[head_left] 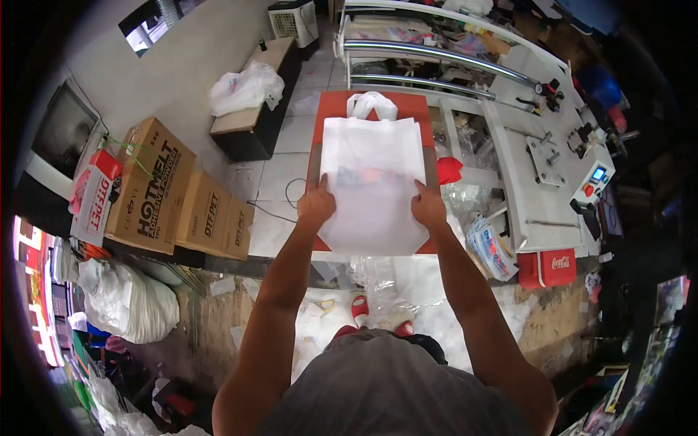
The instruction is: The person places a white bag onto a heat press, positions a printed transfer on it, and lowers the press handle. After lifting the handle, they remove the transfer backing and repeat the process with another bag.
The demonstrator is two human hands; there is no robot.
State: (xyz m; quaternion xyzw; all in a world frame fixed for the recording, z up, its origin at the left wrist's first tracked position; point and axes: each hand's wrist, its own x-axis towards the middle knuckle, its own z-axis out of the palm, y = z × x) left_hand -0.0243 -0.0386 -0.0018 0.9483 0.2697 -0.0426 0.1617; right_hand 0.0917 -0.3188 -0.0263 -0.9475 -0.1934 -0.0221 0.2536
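Note:
A white tote bag [374, 225] lies flat on a red board [412, 107], its looped handles [372, 107] pointing away from me. A faint dark and reddish patch shows across its middle. At the bag's left edge, my left hand [316, 202] is closed, with the index finger along the side and the thumb on the fabric. My right hand [428, 206] grips the opposite edge in much the same way, a little lower. The near end of the bag narrows at the corners and reaches close to the board's front edge.
A white machine with metal rollers [436, 54] and a control panel [598, 175] stands behind and to the right. Cardboard boxes [149, 189] line the left. A red cooler [547, 269] sits at lower right; clear plastic film [382, 283] lies by my feet.

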